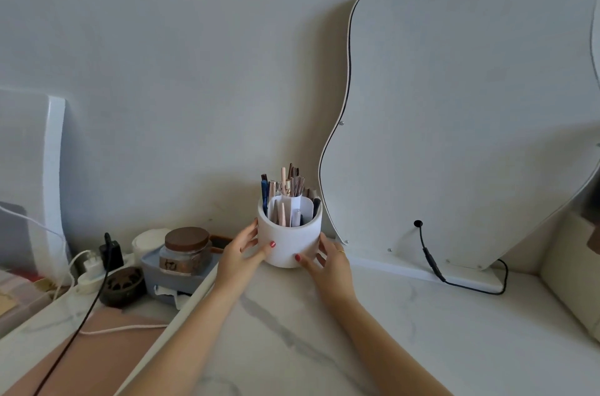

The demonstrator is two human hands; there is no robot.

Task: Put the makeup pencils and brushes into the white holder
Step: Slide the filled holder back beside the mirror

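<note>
holder (290, 243): round, smooth, white, standing on marble table (406, 324)
pencils (285, 184): thin sticks poking up inside
L hand (242, 249) & R hand (328, 257): both hugging holder's sides

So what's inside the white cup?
Pencils and brushes stand upright in the white holder, split by white dividers. Their lower ends are hidden by its wall.

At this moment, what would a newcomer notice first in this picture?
First, the white holder at the center of the marble table, full of upright pencils and brushes, with the left hand and right hand cupping its sides. Next, the big wavy mirror standing at its right.
</note>
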